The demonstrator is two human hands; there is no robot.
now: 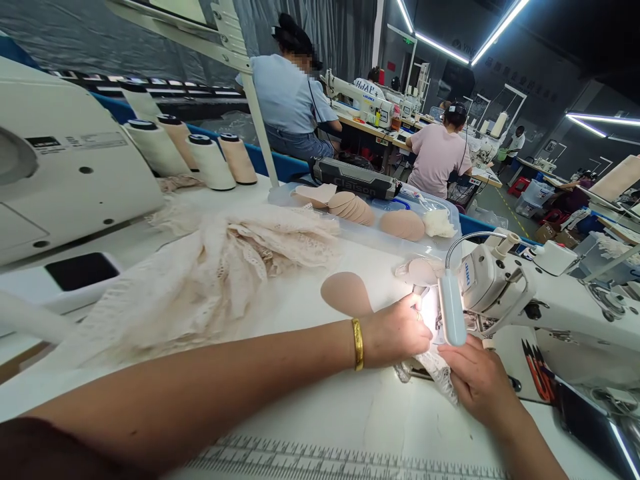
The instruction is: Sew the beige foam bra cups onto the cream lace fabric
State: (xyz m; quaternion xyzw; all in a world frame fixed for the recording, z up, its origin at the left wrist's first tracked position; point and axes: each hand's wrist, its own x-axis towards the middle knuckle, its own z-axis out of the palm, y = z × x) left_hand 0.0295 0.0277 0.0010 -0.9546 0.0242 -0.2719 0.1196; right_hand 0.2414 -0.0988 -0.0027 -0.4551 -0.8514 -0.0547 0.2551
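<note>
My left hand (397,330), with a gold bangle at the wrist, presses on a piece of white lace (435,370) beside the needle area of a white sewing machine (540,300). A small lamp (451,308) on the machine lights the spot brightly. My right hand (477,380) holds the near edge of the same lace, fingers closed on it. A beige bra cup (347,293) lies on the table just left of my left hand. Exactly what sits under the needle is washed out by glare.
A heap of cream lace (225,267) covers the table's left middle. A clear tray (370,223) with more beige cups stands behind. Thread cones (210,160) and another machine (65,167) stand at the left. Other people sew at benches beyond. A printed ruler (320,460) runs along the near edge.
</note>
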